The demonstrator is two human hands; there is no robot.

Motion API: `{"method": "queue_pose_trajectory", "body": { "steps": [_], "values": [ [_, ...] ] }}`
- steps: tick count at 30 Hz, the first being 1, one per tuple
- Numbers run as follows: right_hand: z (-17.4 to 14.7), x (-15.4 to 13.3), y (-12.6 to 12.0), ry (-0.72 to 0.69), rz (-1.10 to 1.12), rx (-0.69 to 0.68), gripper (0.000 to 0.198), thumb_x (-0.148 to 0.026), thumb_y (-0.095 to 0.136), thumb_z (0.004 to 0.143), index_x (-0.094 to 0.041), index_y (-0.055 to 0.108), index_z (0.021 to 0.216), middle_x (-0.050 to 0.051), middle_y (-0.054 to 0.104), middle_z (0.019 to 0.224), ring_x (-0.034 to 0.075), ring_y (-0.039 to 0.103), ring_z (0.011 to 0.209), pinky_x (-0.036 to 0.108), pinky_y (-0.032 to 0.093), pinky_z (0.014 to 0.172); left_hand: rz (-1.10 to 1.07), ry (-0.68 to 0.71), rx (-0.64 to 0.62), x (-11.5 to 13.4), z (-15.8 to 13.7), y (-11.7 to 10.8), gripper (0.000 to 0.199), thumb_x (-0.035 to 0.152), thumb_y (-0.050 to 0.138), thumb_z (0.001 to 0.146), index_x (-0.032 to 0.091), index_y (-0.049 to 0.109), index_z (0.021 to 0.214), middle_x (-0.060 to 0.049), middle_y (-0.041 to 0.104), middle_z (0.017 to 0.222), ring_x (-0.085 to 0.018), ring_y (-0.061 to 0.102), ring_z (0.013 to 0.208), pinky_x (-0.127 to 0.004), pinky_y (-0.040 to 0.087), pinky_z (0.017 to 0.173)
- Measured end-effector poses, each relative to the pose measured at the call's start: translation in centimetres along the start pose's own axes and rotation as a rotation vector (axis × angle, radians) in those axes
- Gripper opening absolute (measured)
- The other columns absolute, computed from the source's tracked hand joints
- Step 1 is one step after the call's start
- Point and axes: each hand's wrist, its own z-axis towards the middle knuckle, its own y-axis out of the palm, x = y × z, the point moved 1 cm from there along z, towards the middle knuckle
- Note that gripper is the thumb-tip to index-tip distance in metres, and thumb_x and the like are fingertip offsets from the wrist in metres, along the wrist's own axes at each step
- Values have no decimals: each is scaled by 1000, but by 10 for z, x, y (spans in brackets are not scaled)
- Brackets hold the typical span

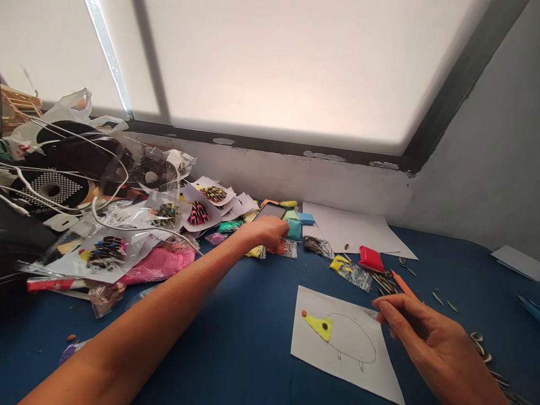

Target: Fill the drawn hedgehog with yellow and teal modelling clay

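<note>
Your left arm point(139, 332) is bare from the near-left border up to the wrist — a long, smooth shape, broad at its near end and tapering steadily toward the far one. Your left hand point(270, 232) is bare too, with a rounded back and low knuckles; its fingertips are too blurred to make out. Your right hand point(434, 340), at the near right, is bare as well — a slim thumb, slender fingers that partly overlap, and a full, rounded pad at the thumb's base, with soft shading in the palm's hollow.
</note>
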Motion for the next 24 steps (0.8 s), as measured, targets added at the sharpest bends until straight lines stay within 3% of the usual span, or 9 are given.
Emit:
{"method": "queue_pose_trajectory", "body": {
  "steps": [4,8,13,16,18,21,24],
  "values": [
    [1,3,1,-21,-3,15,47,-70,54,69,-26,70,67,6,75,73,24,69,60,28,50,46,7,-12,-37,0,1,1,20,16,66,58,18,64,78,-5,66,75,-22,59,82,-25,40,68],
    [1,13,1,-17,-16,-47,49,-71,53,73,-26,73,76,8,77,91,27,72,75,28,52,50,-11,-17,-9,4,0,0,14,12,63,58,17,61,72,-10,68,91,-26,60,95,-28,43,77],
    [2,22,1,-41,-12,-75,45,-68,54,77,-27,73,79,6,76,99,26,72,80,28,55,57,-151,-30,2,1,1,2,26,9,66,51,16,59,75,-10,68,82,-29,63,91,-32,47,77],
    [3,18,1,-38,16,-77,43,-66,58,75,-26,73,77,6,77,95,25,71,76,27,53,53,-347,68,-8,7,1,1,21,19,64,66,16,60,87,-7,68,83,-21,66,84,-27,49,71],
    [4,12,1,-2,95,-74,43,-67,61,72,-25,73,75,5,75,80,23,68,67,27,52,50,-484,170,-21,18,1,-2,17,21,59,74,14,60,90,-6,69,89,-16,67,82,-24,49,70],
    [7,-2,-1,75,279,-55,45,-67,66,66,-23,72,71,4,67,60,18,60,54,27,52,52,-761,346,-89,40,-1,-9,14,20,63,72,12,62,84,-6,68,84,-14,65,76,-24,49,68],
    [12,-17,-5,84,330,-60,53,-71,64,67,-22,74,83,6,71,72,17,62,58,28,53,55,-938,435,-174,61,-1,-13,14,22,69,68,10,65,74,-3,64,70,-11,59,63,-25,46,61]
  ]
}}
